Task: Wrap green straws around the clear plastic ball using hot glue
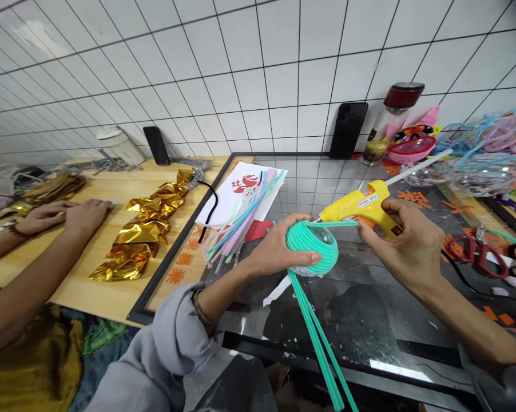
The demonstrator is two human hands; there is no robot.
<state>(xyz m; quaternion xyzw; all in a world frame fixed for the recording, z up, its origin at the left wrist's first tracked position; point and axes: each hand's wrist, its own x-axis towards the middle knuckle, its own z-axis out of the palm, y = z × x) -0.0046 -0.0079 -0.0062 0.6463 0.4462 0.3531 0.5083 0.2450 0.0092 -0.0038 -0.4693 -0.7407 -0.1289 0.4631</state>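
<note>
My left hand [279,243] is wrapped round a small rounded pot covered in coils of teal pipe cleaner [314,252], its thumb across the front. Several loose teal strands [316,337] hang from the underside over the table edge. In my right hand [412,243] is a yellow hot glue gun [361,206] with a long clear glue stick [419,167] out of its back. The nozzle is close to the pot's rim, by my left fingers. A teal strand runs from the rim to my right fingertips, which seem to pinch it along with the gun.
Pastel pipe cleaners [241,223] lie on white paper [236,189]. To the left, another person's hands [86,220] rest near twisted gold foil [142,229]. A phone [348,130] and a bottle [389,126] stand by the wall. Red-handled scissors [483,257] and a black cord lie right.
</note>
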